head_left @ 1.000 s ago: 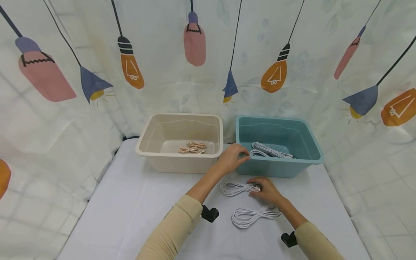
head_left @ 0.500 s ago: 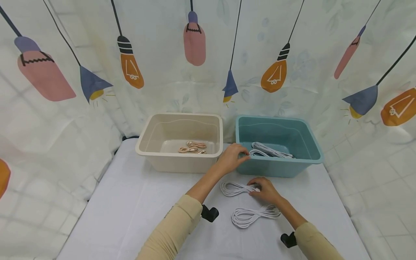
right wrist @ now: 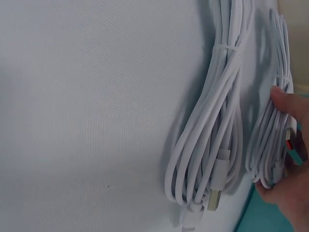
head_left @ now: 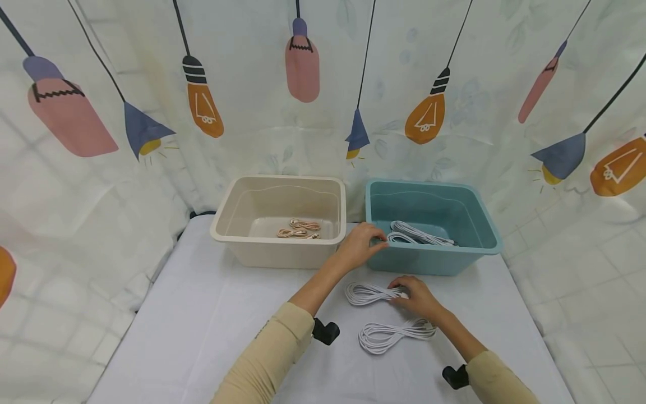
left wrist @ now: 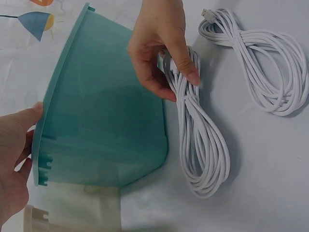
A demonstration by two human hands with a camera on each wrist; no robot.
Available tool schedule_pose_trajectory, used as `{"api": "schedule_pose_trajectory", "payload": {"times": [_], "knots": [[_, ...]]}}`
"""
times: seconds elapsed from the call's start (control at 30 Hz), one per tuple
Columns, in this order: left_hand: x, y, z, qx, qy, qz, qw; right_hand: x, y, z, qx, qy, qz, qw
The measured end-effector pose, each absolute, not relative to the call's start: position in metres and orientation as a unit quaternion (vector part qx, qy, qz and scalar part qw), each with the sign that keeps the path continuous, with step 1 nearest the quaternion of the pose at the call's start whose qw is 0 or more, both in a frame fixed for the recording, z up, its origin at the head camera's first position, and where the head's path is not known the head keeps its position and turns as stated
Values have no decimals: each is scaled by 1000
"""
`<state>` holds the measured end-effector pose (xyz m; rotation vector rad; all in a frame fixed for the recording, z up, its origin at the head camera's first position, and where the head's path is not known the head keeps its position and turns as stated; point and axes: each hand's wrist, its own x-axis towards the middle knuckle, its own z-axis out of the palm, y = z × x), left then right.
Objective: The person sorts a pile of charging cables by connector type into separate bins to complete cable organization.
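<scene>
In the head view my right hand (head_left: pixel 416 298) grips a coiled white USB cable (head_left: pixel 369 293) by one end, between thumb and fingers. The left wrist view shows this tied cable (left wrist: pixel 200 145) beside the teal bin's wall. My left hand (head_left: pixel 359 247) holds the near left corner of the teal bin (head_left: pixel 434 262) at its rim, fingers and thumb on either side. A second white USB cable (head_left: pixel 386 338), also coiled and tied, lies on the table nearer me. Its metal plug (right wrist: pixel 215 198) shows in the right wrist view. Several white cables (head_left: pixel 416 233) lie inside the teal bin.
Left of the teal bin stands a beige bin (head_left: pixel 280 252) holding several small coiled tan cables (head_left: pixel 303 227). A white cloth covers the table (head_left: pixel 202 336). A curtain printed with lamps (head_left: pixel 303 140) hangs behind and at both sides.
My right hand and the cable in it have shifted slightly to the right. The left hand, both bins and the second cable stay where they were.
</scene>
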<state>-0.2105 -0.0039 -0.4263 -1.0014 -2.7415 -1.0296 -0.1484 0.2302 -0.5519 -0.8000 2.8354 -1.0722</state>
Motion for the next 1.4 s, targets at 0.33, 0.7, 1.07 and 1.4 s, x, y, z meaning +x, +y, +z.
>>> {"api": "schedule_pose_trajectory", "payload": {"times": [0.33, 0.7, 1.07, 1.4], "knots": [[-211, -3, -426, -323, -888, -326, 21, -141, 238, -542, -264, 901, -343, -21], [-210, -3, -426, -322, -889, -323, 25, -133, 245, -518, -267, 903, -337, -18], [-211, -2, -426, -322, -889, -325, 27, -127, 256, -500, -286, 896, -338, -34], [-212, -2, -426, -317, -891, -325, 22, -123, 265, -487, -285, 897, -337, -20]]}}
